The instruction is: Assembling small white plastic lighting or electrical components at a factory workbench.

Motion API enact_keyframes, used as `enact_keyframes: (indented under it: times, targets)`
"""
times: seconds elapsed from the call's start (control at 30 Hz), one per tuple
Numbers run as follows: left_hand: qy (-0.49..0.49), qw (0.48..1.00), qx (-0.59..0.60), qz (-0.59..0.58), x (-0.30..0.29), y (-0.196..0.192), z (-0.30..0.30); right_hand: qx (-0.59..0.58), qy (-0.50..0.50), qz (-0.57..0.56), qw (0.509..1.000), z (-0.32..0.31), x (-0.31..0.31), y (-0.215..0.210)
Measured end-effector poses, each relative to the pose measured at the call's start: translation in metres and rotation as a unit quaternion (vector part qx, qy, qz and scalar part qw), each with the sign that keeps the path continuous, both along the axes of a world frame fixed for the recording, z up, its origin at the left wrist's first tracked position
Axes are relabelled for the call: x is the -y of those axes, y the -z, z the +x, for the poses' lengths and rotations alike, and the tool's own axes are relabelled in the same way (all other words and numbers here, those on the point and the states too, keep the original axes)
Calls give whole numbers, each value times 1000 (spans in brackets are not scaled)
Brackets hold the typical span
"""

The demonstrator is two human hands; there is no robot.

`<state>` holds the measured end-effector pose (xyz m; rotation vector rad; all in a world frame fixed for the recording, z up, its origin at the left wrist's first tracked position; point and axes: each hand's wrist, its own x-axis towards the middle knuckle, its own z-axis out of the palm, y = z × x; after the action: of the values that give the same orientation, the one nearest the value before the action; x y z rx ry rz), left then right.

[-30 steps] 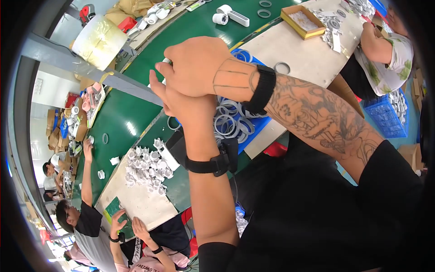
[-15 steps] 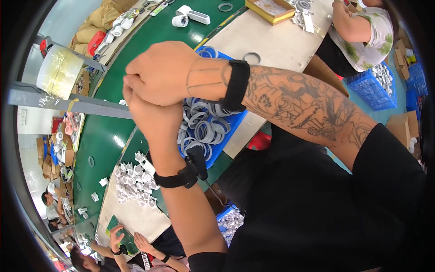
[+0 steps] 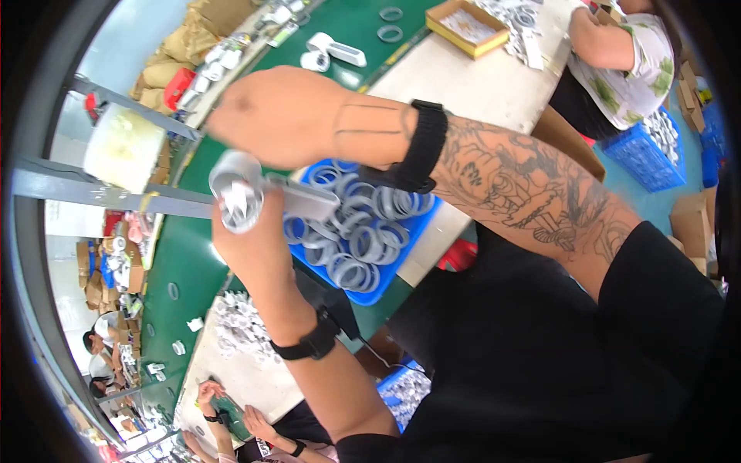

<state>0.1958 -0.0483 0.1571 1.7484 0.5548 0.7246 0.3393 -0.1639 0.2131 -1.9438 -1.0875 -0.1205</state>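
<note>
A white piece with a round, open head and a flat grey-white handle (image 3: pixel 236 194) is in my left hand (image 3: pixel 258 251), whose fingers close round it beneath the head. Loose white bits show inside the head. My right hand (image 3: pixel 270 116), on the tattooed arm, is just above it, apart from the head; motion smears it and its fingers are hidden. Below both hands, a blue tray (image 3: pixel 370 295) holds many grey rings (image 3: pixel 363 245). Black bands circle both wrists, and a small black box sits by the left one.
A green conveyor belt (image 3: pixel 166 309) carries loose rings and a similar white piece (image 3: pixel 333 51). Small white parts (image 3: pixel 243 324) are heaped on the pale bench. A yellow box (image 3: pixel 467 29) stands farther along. Co-workers sit at right and lower left. A grey metal bar (image 3: pixel 116 189) crosses at left.
My hands have come apart, the right one lifting off the left. The white piece in my left hand, hidden before, now shows. The view has shifted slightly.
</note>
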Motion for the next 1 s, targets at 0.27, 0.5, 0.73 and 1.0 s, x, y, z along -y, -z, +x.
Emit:
enact_keyframes:
  times: [0.27,0.5,0.73,1.0]
  targets:
    - [19,979,58,-194,-1,-15,-48,-500,49,-84,860,84,-40,100]
    - [23,973,58,-222,-22,-19,-117,-273,-81,115,952,38,-90,58]
    - [360,916,-122,-129,6,-46,-145,207,-503,-138,827,-92,31,-40]
    - [559,770,-120,-285,44,-6,-150,246,-536,-146,794,-118,82,-49]
